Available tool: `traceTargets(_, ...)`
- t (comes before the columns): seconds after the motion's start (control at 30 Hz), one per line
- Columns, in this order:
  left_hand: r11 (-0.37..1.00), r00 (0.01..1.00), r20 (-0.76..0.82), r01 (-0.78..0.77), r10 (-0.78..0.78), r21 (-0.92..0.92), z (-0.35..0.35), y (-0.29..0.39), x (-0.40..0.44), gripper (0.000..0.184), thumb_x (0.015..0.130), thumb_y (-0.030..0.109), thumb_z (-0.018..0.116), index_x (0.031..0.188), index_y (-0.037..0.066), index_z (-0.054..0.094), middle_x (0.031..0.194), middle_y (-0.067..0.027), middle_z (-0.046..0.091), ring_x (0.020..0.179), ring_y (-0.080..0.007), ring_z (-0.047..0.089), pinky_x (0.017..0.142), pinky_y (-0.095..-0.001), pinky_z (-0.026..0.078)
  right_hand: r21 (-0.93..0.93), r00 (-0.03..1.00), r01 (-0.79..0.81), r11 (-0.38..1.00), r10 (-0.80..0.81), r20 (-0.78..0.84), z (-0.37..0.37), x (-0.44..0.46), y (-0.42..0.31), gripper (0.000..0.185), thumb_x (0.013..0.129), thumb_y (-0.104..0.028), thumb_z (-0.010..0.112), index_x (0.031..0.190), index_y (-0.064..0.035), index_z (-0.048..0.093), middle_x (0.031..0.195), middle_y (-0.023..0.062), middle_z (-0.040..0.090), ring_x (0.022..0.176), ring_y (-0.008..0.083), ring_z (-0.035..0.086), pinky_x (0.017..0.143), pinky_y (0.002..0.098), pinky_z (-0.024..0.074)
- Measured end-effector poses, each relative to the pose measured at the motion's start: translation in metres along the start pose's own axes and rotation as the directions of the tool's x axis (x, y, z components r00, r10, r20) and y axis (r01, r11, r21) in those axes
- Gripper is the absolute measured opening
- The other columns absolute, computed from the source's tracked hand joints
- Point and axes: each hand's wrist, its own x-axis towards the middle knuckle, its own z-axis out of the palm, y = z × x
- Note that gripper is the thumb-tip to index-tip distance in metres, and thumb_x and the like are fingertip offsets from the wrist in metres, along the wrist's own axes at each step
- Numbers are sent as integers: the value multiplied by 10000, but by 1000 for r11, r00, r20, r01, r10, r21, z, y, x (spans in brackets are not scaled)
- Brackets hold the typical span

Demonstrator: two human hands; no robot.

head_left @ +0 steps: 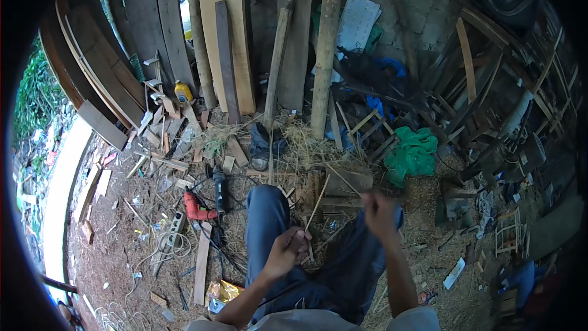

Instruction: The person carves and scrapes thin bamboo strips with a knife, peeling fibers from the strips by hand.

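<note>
My left hand is closed around a thin wooden stick, which slants up and to the right between my knees. Over my right knee, my right hand looks curled into a fist and slightly blurred. A second thin strip ends at its fingers, but I cannot make out whether the hand grips it. Beyond my hands, a low wooden block sits on the ground among straw and shavings.
Left of my knee lie a red power drill, a dark angle grinder and a power strip with cords. A green plastic bag is at the right. Boards lean upright at the back. Wood scraps litter the ground.
</note>
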Motion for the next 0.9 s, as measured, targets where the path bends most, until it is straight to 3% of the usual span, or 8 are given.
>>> traceTargets(0.13,1000,1000,-7,2,-2,-22,11,5,8,252,1014,221,390,939,31,538,646,27,438,503,-27,366,437,-204,295,195,972,218,956,-231,43,18,-21,-58,176,838,-226,654,819,-56,611,706,117,613,583,296,599,512,377,451)
traceTargets(0.2,989,997,-40,-59,65,133,17,6,5,247,1008,248,410,925,42,518,630,23,429,459,-43,362,417,-209,287,176,897,382,907,-410,168,22,-21,-62,154,801,-169,693,843,-36,626,695,93,620,541,268,598,480,330,446)
traceTargets(0.33,974,987,-13,-154,158,166,14,8,2,239,1006,236,418,906,42,517,636,20,438,461,-44,360,418,-210,284,161,893,411,897,-432,129,18,-13,-62,147,813,-172,680,827,-39,620,686,96,617,537,276,593,480,343,444)
traceTargets(0.47,979,996,47,-86,79,185,11,1,-11,237,1006,236,420,899,47,515,633,26,430,464,-41,357,423,-204,277,-140,998,32,990,-41,-57,7,17,-3,160,861,-200,624,828,-44,622,629,129,579,523,299,577,478,384,416)
traceTargets(0.57,993,997,82,-13,4,113,6,1,-14,252,1010,260,408,919,51,515,627,34,410,473,-37,340,426,-208,258,-125,996,-6,992,-6,-94,-11,28,11,234,904,-262,577,804,-54,617,583,124,564,546,316,589,491,394,430)
traceTargets(0.67,1000,998,58,6,-6,6,2,8,2,242,1017,231,386,1011,26,514,629,34,393,494,-38,352,444,-201,289,81,1000,23,996,-23,1,-4,6,-30,191,876,-240,613,819,-58,626,608,116,578,564,307,599,498,400,437)
traceTargets(0.73,1000,1000,25,-14,14,-4,5,9,9,243,1015,240,389,982,34,514,631,29,400,482,-41,347,434,-202,280,168,973,218,961,-228,43,14,-12,-47,140,834,-205,652,855,-68,631,662,100,605,582,296,606,514,391,457)
traceTargets(0.9,989,995,-8,-93,95,118,9,3,6,233,1011,237,402,937,42,507,635,22,410,470,-45,353,426,-201,290,131,908,371,919,-389,155,22,-19,-70,128,788,-173,686,855,-79,633,693,93,625,581,272,615,508,369,467)
